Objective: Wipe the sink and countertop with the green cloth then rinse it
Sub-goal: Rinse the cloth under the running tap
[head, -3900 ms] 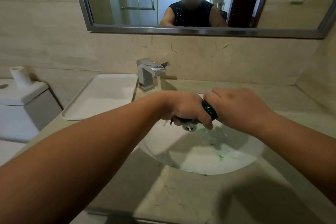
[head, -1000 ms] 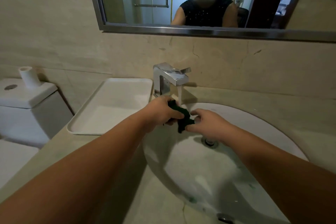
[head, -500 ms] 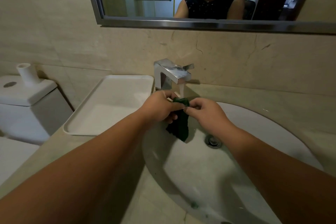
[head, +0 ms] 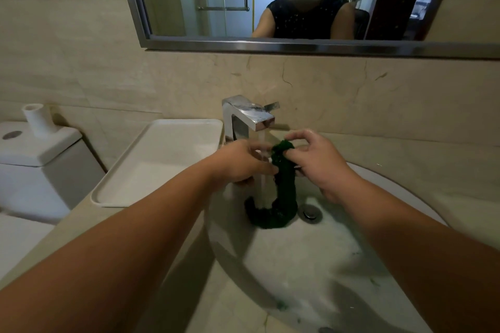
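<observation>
Green cloth (head: 286,184): dark green, wet, bunched into a rope shape. Right hand (head: 322,165) pinches the top bunch, just beside the water stream. The cloth hangs straight down and its lower end curls into a hook on the sink (head: 338,259) floor, next to the drain. Sink: white round basin, wet, green flecks near the front. Counter (head: 449,178): beige veined stone surrounding the basin.
</observation>
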A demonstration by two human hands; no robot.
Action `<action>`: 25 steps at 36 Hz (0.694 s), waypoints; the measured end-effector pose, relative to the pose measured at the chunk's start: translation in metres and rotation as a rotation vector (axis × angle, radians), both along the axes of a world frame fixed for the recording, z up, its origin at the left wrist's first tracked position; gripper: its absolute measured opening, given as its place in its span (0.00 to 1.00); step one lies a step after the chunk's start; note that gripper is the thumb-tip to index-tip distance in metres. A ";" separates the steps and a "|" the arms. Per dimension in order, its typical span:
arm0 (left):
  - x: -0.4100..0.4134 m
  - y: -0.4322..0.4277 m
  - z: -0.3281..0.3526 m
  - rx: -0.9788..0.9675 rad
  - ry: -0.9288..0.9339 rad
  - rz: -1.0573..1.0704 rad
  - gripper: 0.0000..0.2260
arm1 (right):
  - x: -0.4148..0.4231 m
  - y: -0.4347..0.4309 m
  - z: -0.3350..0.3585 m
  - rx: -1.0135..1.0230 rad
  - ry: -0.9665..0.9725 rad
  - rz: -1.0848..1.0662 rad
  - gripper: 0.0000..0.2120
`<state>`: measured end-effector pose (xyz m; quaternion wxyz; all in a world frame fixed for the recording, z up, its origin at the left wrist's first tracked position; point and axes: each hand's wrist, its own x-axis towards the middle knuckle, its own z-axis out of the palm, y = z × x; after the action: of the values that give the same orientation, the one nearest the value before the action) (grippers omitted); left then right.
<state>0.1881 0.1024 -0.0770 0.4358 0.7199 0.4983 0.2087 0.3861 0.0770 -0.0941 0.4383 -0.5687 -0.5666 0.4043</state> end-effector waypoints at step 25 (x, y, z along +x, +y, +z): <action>-0.008 -0.002 -0.003 0.079 -0.225 0.260 0.12 | -0.005 0.008 0.011 0.076 -0.351 0.041 0.21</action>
<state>0.1796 0.1001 -0.0800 0.4298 0.6380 0.5265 0.3619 0.3811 0.0853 -0.0835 0.3456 -0.6020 -0.6606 0.2861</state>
